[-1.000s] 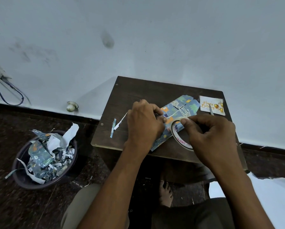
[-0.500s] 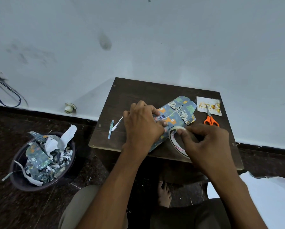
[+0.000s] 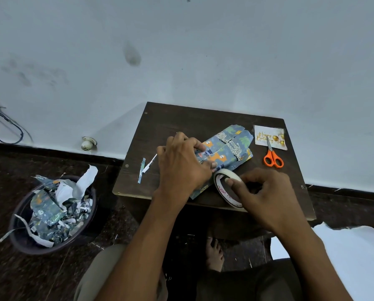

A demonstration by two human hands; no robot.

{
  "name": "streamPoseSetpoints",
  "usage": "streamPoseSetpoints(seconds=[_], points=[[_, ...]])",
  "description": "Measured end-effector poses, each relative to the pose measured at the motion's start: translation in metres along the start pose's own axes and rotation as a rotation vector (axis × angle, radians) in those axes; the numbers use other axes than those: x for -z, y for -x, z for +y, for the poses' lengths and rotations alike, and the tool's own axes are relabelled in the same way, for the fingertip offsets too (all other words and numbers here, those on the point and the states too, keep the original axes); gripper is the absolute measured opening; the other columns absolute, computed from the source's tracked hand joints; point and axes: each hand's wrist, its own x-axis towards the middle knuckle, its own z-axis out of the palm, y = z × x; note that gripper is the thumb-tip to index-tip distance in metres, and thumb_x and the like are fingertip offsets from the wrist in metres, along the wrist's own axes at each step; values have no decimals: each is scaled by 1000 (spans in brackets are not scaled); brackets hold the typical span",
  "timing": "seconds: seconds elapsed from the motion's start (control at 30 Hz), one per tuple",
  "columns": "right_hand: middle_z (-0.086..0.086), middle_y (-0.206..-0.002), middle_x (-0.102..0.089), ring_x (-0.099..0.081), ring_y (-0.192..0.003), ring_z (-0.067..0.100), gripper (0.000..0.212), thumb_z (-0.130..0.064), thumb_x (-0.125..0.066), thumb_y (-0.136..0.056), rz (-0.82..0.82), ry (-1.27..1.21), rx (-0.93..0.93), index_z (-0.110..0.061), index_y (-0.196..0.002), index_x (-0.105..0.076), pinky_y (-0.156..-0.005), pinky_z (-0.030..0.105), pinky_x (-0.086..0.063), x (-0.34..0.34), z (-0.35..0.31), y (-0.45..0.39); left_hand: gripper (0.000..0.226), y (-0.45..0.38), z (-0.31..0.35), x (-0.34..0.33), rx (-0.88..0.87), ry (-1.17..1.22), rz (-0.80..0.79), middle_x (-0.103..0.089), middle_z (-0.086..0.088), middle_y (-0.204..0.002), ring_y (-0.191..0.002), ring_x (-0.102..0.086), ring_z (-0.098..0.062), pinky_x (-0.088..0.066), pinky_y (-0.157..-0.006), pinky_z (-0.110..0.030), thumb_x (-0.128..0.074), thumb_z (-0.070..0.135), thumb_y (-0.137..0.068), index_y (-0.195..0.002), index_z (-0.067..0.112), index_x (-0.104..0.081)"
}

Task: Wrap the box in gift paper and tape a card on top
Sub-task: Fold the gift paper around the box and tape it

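Observation:
A box wrapped in blue animal-print gift paper [image 3: 226, 152] lies on the small dark wooden table [image 3: 181, 120]. My left hand [image 3: 181, 166] rests on the box's near-left end, fingers curled over the paper seam. My right hand [image 3: 266, 192] grips a roll of white tape [image 3: 222, 185] standing on edge beside the box's near side, the index finger lying over the roll's rim. A birthday card [image 3: 262, 135] lies at the table's far right corner, with orange-handled scissors [image 3: 273, 157] partly on it.
Two thin paper strips [image 3: 146, 167] lie on the table's left side. A dark bin [image 3: 51, 211] full of paper scraps stands on the floor to the left. A white sheet [image 3: 344, 257] lies on the floor at the right. The wall is just behind the table.
My right hand has drawn the tape roll toward me and to the right, away from the box, uncovering the scissors. My left hand stays on the box.

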Motion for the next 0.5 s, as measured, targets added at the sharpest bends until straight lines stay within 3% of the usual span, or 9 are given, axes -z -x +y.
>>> streamPoseSetpoints(seconds=[0.13,0.2,0.33,0.5], points=[[-15,-79,-72,-66,-75,5,44,-71,-59,-83,-20,-69,25,-32,-84,-77,-65,42,-55,-1,-3,1,42,-1,-2,0,-1,22,-16,-52,13,-115,-111,-48,-9,-24,-89,-28,-82,56,-72,-105,36,-67],[-12,-74,-73,-67,-70,6,30,-55,-67,-91,3,-147,17,-29,-80,-78,-64,37,-54,1,-7,-1,41,-1,-2,0,0,40,-24,-52,12,-116,-111,-48,-9,-24,-90,-28,-83,54,-73,-105,36,-66],[-14,-69,-69,-64,-68,3,13,-20,-74,-90,244,-93,-159,-23,-77,-77,-60,11,-42,6,15,-28,41,2,-2,0,-14,81,-18,-52,14,-112,-107,-46,-6,-22,-89,-27,-85,51,-72,-104,35,-65],[10,-82,-71,-64,-85,30,9,-16,-72,-82,351,65,-353,-11,-88,-76,-75,28,-42,4,51,-73,42,3,-1,-1,-10,160,24,-55,16,-104,-100,-49,-6,-25,-86,-28,-89,46,-68,-96,35,-61]])
